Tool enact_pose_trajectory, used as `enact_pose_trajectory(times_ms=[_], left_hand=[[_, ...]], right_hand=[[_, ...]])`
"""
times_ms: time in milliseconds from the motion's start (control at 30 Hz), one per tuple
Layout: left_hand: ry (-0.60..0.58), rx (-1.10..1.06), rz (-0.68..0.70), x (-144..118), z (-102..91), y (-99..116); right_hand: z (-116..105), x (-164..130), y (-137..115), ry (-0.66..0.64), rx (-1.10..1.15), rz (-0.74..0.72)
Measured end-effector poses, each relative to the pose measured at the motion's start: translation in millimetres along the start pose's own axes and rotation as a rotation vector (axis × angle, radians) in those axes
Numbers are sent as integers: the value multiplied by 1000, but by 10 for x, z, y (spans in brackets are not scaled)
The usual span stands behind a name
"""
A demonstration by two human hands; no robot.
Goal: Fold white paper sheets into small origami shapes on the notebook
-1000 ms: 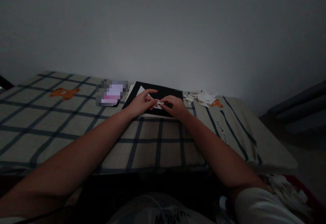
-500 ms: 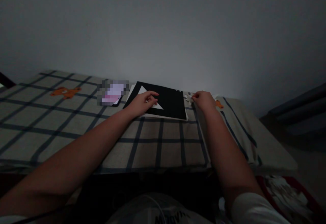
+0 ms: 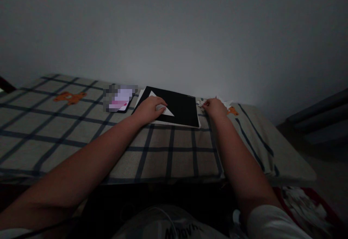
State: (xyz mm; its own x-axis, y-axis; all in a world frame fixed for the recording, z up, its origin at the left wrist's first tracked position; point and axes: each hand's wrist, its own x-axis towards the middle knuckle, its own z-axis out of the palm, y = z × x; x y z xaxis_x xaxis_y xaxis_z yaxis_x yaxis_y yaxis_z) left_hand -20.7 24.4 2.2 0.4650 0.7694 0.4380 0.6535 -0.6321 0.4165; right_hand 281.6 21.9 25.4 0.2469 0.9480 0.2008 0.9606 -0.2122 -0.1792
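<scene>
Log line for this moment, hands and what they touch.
left hand: on white triangle, black board | right hand: at paper scraps | surface: plaid cloth

A white paper triangle (image 3: pixel 160 107) lies on a black board (image 3: pixel 181 109), itself on a beige cloth (image 3: pixel 81 134) checked in dark blue with orange bears (image 3: pixel 70 96)

A bed (image 3: pixel 81 137) spread with a beige checked sheet (image 3: pixel 168 155) of dark lines carries 2 orange bear prints (image 3: pixel 69 96), a phone (image 3: pixel 119 99) with a lit, blurred screen near the plain grey wall (image 3: pixel 174 32), and some printed lettering, too small to read, at its right edge.
</scene>
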Motion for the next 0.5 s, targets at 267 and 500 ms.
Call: enact_pose_trajectory(times_ms=[267, 500], left_hand=[[-179, 113, -29, -28, 63, -43], [-264, -2, 78, -40, 103, -37]], right_hand=[[15, -82, -142, 214, 139, -325], [261, -240, -486, -29, 355, -952]])
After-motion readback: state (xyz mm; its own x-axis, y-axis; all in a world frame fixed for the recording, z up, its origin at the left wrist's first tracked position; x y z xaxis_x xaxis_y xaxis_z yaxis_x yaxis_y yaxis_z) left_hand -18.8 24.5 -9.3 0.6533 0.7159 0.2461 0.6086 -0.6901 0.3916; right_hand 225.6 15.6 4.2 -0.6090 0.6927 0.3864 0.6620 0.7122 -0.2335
